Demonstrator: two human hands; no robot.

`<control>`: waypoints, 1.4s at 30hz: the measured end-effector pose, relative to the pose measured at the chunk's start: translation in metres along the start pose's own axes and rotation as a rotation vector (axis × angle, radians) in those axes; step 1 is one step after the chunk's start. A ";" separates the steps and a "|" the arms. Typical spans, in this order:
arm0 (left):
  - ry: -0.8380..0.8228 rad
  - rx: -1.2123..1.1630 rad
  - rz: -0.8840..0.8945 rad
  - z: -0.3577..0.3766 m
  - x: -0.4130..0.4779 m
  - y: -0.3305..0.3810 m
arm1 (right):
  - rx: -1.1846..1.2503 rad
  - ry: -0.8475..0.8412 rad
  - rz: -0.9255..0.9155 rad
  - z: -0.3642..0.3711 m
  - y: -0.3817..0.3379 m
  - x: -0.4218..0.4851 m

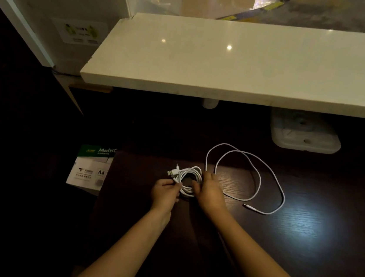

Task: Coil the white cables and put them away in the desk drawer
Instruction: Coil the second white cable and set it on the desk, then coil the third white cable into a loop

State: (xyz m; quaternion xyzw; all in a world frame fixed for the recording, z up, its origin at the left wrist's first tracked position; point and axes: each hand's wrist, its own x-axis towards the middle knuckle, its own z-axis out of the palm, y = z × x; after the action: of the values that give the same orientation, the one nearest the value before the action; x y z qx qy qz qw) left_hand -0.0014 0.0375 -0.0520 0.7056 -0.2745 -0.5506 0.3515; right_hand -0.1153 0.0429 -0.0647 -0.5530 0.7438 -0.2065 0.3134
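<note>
- A coiled white cable (189,180) is held just above the dark bench (304,220), near its left edge.
- It is pinched by the left hand (165,192) and gripped by the right hand (210,192).
- A loose white cable (260,183) is spread just right of the hands.
- Bare bench is seen rightward.

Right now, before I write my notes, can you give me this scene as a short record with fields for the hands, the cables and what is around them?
left hand: pinches the coil near its USB plug
right hand: holds the coil's right side
coil: white cable in small loops, between both hands
loose cable: white, in wide loops on the desk, right of the hands
desk: dark wood
paper box: left of the desk, marked A4
drawer: not in view
</note>
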 end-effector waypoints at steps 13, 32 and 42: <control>0.024 -0.064 -0.044 -0.008 0.002 -0.004 | 0.010 0.077 -0.046 -0.002 0.001 -0.004; -0.287 0.872 0.937 0.035 -0.032 -0.009 | -0.510 -0.021 -0.027 -0.063 0.064 -0.010; -0.391 1.183 1.208 0.086 -0.020 0.014 | -0.248 0.016 -0.150 -0.100 0.073 -0.024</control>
State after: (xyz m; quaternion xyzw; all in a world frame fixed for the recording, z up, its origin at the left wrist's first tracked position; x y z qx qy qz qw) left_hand -0.0893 0.0278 -0.0421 0.3985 -0.8990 -0.1481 0.1057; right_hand -0.2306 0.0844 -0.0352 -0.6398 0.7228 -0.1401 0.2204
